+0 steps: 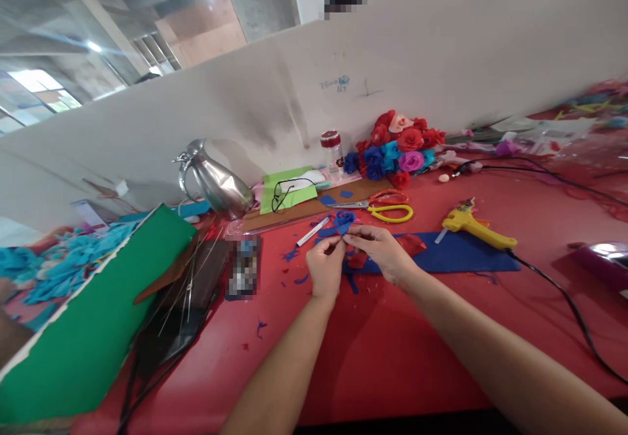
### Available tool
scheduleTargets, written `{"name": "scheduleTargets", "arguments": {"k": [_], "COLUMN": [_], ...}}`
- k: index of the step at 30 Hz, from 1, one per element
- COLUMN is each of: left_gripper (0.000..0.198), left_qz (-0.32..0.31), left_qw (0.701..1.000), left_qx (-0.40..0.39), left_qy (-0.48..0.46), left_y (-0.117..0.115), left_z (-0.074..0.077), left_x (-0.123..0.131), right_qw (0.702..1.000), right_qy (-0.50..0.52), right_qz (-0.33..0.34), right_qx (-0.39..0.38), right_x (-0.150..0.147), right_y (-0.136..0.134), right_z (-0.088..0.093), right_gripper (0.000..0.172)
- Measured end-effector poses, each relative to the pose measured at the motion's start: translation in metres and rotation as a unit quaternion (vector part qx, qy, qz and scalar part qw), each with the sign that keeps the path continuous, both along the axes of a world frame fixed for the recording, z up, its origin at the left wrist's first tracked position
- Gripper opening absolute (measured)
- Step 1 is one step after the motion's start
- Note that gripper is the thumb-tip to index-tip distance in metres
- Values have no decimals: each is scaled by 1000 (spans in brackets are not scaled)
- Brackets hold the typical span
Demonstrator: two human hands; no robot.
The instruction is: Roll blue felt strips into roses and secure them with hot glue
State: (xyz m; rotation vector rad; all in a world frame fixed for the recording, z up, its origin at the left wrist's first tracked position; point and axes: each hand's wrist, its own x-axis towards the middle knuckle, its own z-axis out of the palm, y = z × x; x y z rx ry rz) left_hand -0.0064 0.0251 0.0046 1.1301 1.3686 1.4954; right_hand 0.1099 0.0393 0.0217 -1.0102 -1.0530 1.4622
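Both hands meet over the red table (392,369), fingertips pinched together at the base of a blue flower (344,220). My left hand (326,266) is closed on it from below. My right hand (380,248) grips it from the right, thumb and forefinger nearly touching those of the left. Beneath and right of the hands lies a blue sheet (446,258) with red pieces (412,244) on it. A white marker (313,231) rests just left of the flower. Scissors with a yellow and orange handle (390,212) lie behind the hands.
A yellow glue gun (478,226) with a black cord lies at right. Behind are a metal jug (216,180), glasses (282,196), a jar (332,154) and a flower bunch (392,147). A phone (244,268) and green board (93,324) are at left, a person's arm beyond.
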Motion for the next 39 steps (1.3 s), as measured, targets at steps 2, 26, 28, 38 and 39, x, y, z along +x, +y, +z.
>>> {"name": "scheduleTargets", "arguments": {"k": [2,26,28,38,39], "left_gripper": [19,22,22,22,22], "left_qz": [-4,-99,-102,-125,-127], "left_qw": [1000,979,977,973,972], "left_qx": [4,-20,-17,-5,-5], "left_qy": [11,-179,-185,-196,-199], "left_y": [0,4,4,7,7], "left_z": [0,18,19,14,13], "left_x": [0,-7,-7,-8,-8], "right_qw": [1000,993,994,993,993], "right_qy": [-4,60,58,55,56], "right_qz": [-10,87,80,97,97], "right_qx": [-5,-45,-40,-34,-32], "right_x": [0,3,3,6,7], "right_y": [2,0,0,1,2], "right_z": [-3,1,0,1,1], "right_gripper": [35,36,35,32,31]}}
